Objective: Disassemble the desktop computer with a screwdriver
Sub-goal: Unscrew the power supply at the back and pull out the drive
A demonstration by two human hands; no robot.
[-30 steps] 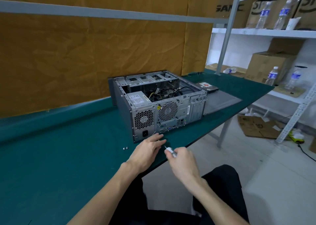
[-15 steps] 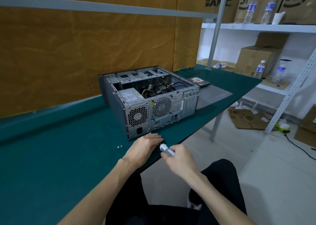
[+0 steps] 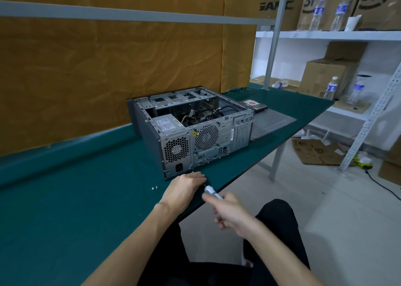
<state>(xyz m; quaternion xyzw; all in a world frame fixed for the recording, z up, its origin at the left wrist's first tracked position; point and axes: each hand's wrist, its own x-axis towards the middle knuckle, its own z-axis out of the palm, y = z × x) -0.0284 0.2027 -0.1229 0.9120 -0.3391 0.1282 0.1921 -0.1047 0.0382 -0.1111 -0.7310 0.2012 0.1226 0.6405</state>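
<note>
Presently, two loose screws lie on the green surface, left of the hands. The left hand rests flat, fingers straight and together, on the surface just before the near lower edge of the opened desktop computer case. The right hand grips a white-handled screwdriver, its tip pointing at the left fingertips. A removed side panel and a drive lie right of the case.
</note>
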